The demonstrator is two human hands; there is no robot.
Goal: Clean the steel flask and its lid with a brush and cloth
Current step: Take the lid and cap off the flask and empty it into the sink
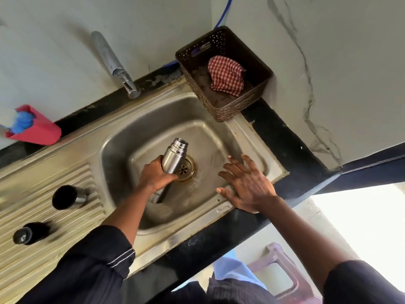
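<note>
we grip the steel flask (174, 157) in our left hand (156, 174) at the centre of the frame, fingers wrapped round its body. it hangs over the basin of the sink (153, 119), just above the drain (187, 170). the flask is tilted, with its open threaded neck toward the top of the frame and its lower part showing below the hand. our right hand (247, 185) lies released to the right of centre, fingers spread and straight. its palm is on the sink's rim and it holds nothing. at the left of the frame, on the ribbed drainboard (54, 172), the steel lid (68, 197) shows us its dark inside. a black stopper (28, 233) lies below it, apart from it. at the far left edge a blue and white brush (22, 120) sits in a red holder (41, 132) on the black tabletop (285, 139). in the upper right a brown basket (232, 106) holds a red checked cloth (226, 76). a chrome tap (114, 64) stands in the upper left.
</note>
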